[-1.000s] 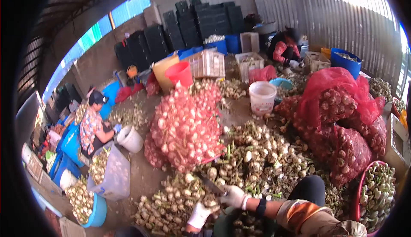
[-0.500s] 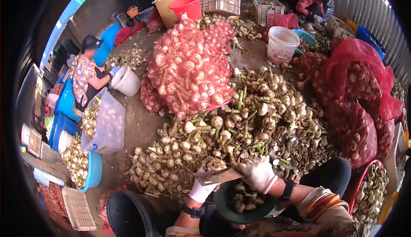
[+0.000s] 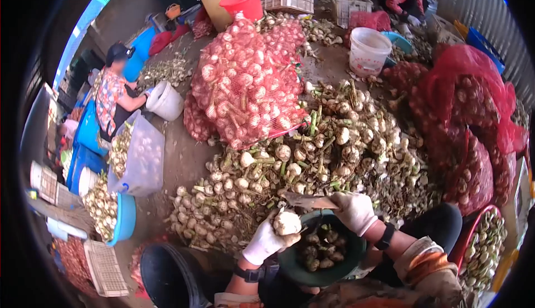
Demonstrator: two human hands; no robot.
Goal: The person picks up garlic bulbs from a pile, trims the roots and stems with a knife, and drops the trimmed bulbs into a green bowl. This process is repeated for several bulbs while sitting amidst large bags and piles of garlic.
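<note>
My left hand [image 3: 264, 243], in a white glove, is closed round a pale garlic bulb [image 3: 287, 223]. In my gloved right hand [image 3: 354, 213] is the handle end of a knife [image 3: 309, 201] with a broad, dirty blade. The blade points left, just above the bulb and apart from it. Below both hands, a dark green basin [image 3: 291, 268] holds several brownish bulbs. Beyond the knife spreads a large pile of garlic [image 3: 345, 152] with stems and loose peel.
Red mesh sacks of garlic [image 3: 242, 85] stand ahead, with more sacks [image 3: 471, 169] on the right. A black bucket [image 3: 167, 272] is at my lower left. A co-worker [image 3: 114, 93] sits at left beside a white bucket [image 3: 165, 101]; another person [image 3: 402, 1] crouches far back.
The knife has moved up and away from the bulb, and my right hand has shifted slightly right. My left hand has turned, so the bulb now shows a clean, pale side.
</note>
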